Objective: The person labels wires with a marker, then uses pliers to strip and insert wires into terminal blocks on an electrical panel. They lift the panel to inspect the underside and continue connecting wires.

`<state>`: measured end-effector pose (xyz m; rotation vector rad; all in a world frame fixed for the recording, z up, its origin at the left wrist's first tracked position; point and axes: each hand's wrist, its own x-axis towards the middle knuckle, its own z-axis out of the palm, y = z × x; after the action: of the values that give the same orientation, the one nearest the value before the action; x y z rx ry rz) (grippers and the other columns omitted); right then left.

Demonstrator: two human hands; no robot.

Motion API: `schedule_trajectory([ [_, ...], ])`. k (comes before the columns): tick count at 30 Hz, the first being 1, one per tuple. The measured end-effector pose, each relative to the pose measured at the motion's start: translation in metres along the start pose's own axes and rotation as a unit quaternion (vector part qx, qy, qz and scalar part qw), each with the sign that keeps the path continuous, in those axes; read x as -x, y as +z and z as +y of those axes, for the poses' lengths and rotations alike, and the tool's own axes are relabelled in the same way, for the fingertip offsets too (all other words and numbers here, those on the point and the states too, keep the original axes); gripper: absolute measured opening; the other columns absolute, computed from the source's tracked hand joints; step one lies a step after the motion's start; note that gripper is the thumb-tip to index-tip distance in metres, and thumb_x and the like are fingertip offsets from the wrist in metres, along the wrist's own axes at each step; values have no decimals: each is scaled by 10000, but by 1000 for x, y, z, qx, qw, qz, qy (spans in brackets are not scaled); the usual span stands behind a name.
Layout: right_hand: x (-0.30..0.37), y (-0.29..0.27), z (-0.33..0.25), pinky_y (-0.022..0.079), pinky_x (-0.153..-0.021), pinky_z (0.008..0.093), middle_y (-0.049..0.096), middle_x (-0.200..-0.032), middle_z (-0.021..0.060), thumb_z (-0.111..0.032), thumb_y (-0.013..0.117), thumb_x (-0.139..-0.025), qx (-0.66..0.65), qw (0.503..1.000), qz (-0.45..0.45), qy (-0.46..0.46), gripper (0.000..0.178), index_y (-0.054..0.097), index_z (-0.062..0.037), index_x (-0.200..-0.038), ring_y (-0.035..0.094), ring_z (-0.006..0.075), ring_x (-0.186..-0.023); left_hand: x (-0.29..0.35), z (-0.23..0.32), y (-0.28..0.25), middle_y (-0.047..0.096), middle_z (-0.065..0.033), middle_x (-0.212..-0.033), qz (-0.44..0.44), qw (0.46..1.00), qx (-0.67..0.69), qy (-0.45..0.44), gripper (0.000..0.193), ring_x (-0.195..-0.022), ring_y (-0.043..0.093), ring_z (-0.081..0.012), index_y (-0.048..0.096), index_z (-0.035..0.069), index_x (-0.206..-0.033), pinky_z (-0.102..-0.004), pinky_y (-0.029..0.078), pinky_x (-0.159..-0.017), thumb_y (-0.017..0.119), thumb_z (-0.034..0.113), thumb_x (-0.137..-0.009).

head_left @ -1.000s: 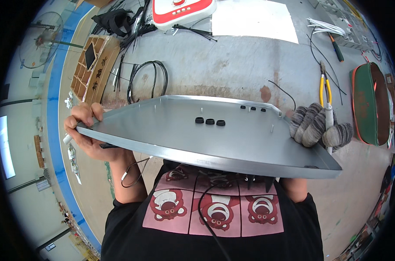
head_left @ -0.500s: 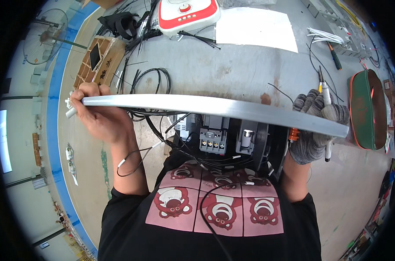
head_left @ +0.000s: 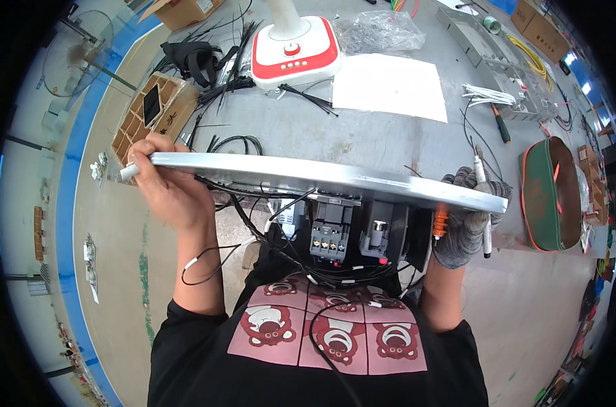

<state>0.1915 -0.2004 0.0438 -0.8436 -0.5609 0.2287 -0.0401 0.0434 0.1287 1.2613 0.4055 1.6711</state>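
Note:
I hold a metal mounting panel [head_left: 321,169] edge-up across my front, its components facing me. My bare left hand [head_left: 174,193] is closed around its left end, where a short light-grey cylinder [head_left: 128,171] pokes out by the fingers. At the other end my right hand [head_left: 457,237], in a grey knit glove, grips the panel, with a white pen [head_left: 487,234] held upright in the same hand. An orange ribbed insulator [head_left: 441,221] sits beside the glove. A dark contactor [head_left: 330,230], a grey component [head_left: 377,230] and black wires [head_left: 345,273] hang below the panel's edge.
Beyond the panel, a grey table [head_left: 287,129] carries a red-and-white fan base [head_left: 294,64], a white sheet [head_left: 389,88], black cable ties [head_left: 308,98] and a screwdriver [head_left: 501,125]. A divided cardboard box [head_left: 135,125] stands left, a green bag [head_left: 535,197] right.
The panel's right end and my gloved hand have shifted left in the picture. The view has tilted, bringing more of the table's far side into sight. Both hands keep their grip.

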Motion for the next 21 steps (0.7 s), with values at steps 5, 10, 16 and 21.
schedule_trajectory([
  [5,-3,21,-10,495,-584,286,534,-869,99,-458,744,-779,42,999,20,-6,517,508,-73,-1031,551,178,-725,-2,-5,1,361,-3,-753,14,1000,-14,10,225,-624,295,-91,459,102,-900,-238,279,-561,381,271,-1027],
  [10,-6,3,0,569,-697,347,613,-1026,181,-481,780,-726,58,998,17,-34,619,519,-62,-1101,629,245,-887,-1,-5,-1,382,-12,-789,18,1000,-9,1,209,-650,327,-95,451,104,-919,-236,316,-598,380,269,-1027],
  [16,-2,5,-3,566,-841,410,599,-1110,162,-445,795,-720,38,998,43,-17,644,516,-71,-1163,615,279,-1010,-5,-8,-12,426,-30,-821,-23,999,-24,9,230,-706,410,-111,457,95,-938,-253,393,-677,374,287,-1033],
  [21,-3,1,-2,578,-815,397,606,-1102,164,-451,792,-720,38,999,35,-9,635,525,-76,-1157,621,280,-1004,-5,-8,-13,432,-31,-816,-23,1000,-16,7,234,-696,428,-115,462,90,-944,-261,407,-663,382,292,-1031],
])
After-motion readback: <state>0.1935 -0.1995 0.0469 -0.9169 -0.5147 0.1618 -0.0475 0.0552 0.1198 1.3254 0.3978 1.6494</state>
